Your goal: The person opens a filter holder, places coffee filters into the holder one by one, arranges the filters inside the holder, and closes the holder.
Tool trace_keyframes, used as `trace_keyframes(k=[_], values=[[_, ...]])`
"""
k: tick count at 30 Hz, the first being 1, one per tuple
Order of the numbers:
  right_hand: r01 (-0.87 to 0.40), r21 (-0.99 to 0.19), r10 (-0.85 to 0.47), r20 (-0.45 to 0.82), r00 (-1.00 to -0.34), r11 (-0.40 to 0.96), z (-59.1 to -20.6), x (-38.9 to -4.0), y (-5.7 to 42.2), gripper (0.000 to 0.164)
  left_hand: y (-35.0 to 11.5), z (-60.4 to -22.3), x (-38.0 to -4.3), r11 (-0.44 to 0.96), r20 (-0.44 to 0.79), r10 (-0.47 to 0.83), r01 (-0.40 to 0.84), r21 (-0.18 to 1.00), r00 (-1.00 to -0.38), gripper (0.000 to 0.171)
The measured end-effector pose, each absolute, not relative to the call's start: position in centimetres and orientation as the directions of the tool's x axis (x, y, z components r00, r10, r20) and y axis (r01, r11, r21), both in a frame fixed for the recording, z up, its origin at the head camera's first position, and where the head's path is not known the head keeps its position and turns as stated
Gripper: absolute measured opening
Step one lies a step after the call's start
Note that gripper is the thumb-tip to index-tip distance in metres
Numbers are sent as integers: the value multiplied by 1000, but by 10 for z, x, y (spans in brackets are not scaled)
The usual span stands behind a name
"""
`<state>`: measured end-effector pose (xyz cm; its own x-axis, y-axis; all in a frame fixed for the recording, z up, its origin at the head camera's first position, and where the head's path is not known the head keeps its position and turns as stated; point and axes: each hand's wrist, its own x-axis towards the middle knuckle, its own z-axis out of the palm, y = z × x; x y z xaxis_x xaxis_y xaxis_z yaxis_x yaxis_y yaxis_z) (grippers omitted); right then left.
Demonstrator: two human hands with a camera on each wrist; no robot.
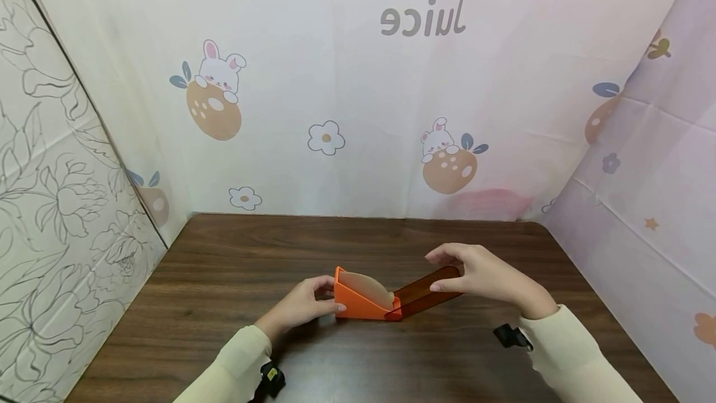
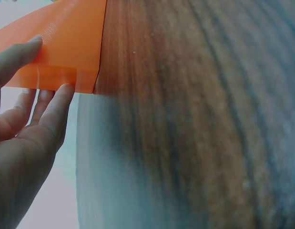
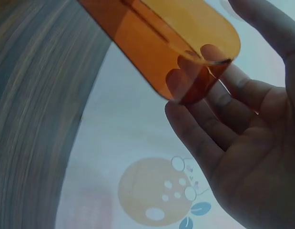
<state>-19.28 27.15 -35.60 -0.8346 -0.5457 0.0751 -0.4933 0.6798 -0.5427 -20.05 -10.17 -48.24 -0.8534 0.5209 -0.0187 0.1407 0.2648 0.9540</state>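
An orange wedge-shaped plastic case [image 1: 358, 302] stands on the brown table, its high end to the left. A pale, curved, flat piece [image 1: 366, 285] rises inside it. From its low right end, a see-through amber lid [image 1: 415, 294] slants up to the right, swung open. My left hand [image 1: 304, 299] grips the high end; in the left wrist view the thumb [image 2: 25, 52] lies on the side and fingertips meet the end wall. My right hand [image 1: 483, 273] is around the lid's free end. In the right wrist view its fingertips show through the amber plastic, with the thumb apart.
The wood-grain table [image 1: 263, 247] extends around the case to a patterned cloth backdrop [image 1: 335, 92] with rabbits, fruit and flowers. A flower-patterned sheet [image 1: 73, 204] hangs at the left, another cloth [image 1: 654, 191] at the right. Small black devices [image 1: 272, 380] are worn at both wrists.
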Motion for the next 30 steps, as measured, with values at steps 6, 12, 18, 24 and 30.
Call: trace_keyframes(k=[6,12,18,24,30], values=[[-492,-529,-555,47,-831,692,-358,-190,281,57,-102,-483,-200,263,-16,520,143,954,-854,38],[-498,-504,-558,38,-829,705,-359,-187,290,59,-101,-482,-200,259,-17,519,138,956,-855,38],[-493,-508,-564,17,-825,706,-363,-186,295,59,-101,-481,-199,263,-20,520,138,955,-854,38],[-487,-531,-569,11,-822,693,-366,-185,296,54,-101,-481,-199,268,-24,517,135,954,-856,39],[-503,-541,-593,9,-805,675,-364,-185,297,50,-101,-480,-199,265,-20,515,136,954,-857,40]])
